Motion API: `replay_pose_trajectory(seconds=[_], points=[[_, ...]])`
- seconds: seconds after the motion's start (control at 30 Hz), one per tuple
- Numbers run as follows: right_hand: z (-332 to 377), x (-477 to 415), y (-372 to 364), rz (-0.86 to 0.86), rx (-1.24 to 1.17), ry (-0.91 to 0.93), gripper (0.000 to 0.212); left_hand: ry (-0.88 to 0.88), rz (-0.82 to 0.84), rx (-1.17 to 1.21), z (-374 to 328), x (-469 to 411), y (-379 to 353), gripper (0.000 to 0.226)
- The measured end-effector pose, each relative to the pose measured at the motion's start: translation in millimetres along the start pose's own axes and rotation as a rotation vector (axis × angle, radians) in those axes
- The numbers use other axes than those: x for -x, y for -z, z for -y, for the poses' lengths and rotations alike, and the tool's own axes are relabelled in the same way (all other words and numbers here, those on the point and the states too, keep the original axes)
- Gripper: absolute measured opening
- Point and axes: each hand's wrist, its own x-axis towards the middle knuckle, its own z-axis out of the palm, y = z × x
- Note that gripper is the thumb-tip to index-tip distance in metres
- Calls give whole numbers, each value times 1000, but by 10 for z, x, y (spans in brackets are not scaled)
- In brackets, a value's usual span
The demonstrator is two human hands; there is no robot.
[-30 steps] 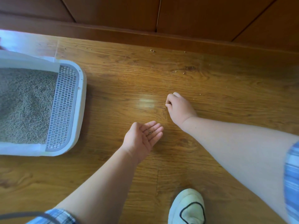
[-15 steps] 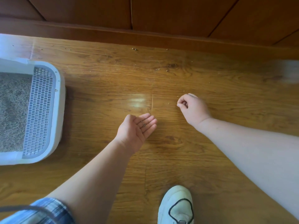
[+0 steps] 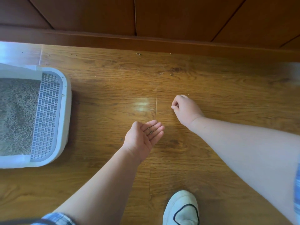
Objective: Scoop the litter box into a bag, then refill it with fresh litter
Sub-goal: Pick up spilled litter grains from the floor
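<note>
Left hand (image 3: 144, 138) palm up, fingers pressed together and cupping a few litter grains (image 3: 151, 131), right hand (image 3: 186, 109) curled with fingertips pinched just over the wooden floor (image 3: 105, 98), litter box (image 3: 48, 117) at far left holding grey litter (image 3: 16, 114), loose grains (image 3: 170, 73) scattered near the baseboard (image 3: 146, 44), white shoe (image 3: 181, 210) at near edge

Place: I read this as a room in a home.
Floor (image 3: 211, 88): wood-look planks, stray litter grains (image 3: 138, 53) near the skirting.
Litter box (image 3: 65, 111): white, left of my shoe (image 3: 181, 208).
Wall (image 3: 162, 17): brown wood panelling behind the litter box.

Blue plaid sleeves (image 3: 56, 218), bare forearms, white black-trimmed shoe (image 3: 181, 210).
</note>
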Motion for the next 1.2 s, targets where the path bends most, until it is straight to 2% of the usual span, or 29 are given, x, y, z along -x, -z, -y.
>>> replay_pose_trajectory(seconds=[0.1, 0.23, 0.33, 0.4, 0.5, 0.63, 0.73, 0.93, 1.1, 1.2], points=[[45, 46, 7, 31, 58, 21, 13, -7, -17, 2, 20, -13, -6, 45], [270, 356, 139, 56, -177, 168, 10, -4, -17, -7, 66, -91, -81, 46], [303, 658, 200, 95, -283, 218, 12, 7, 71, -12, 113, -75, -194, 45], [202, 739, 168, 35, -360, 169, 16, 29, 111, -14, 157, -46, -261, 46], [-18, 586, 149, -185, -448, 43, 17, 48, 78, -12, 186, -63, -320, 46], [-287, 195, 180, -243, -308, -101, 9, 13, -8, -30, 131, -65, -364, 46], [-350, 19, 139, -256, -288, -169, 6, -10, -31, -18, 49, -7, -346, 46], [-255, -15, -7, -244, -305, -150, 3, -14, -30, 11, -53, 117, -255, 46], [-215, -58, -58, -286, -247, -145, 13, 4, -56, -29, -8, 130, -220, 43], [-239, -74, -45, -273, -220, -159, 7, 25, -57, -51, -1, 82, -238, 42]])
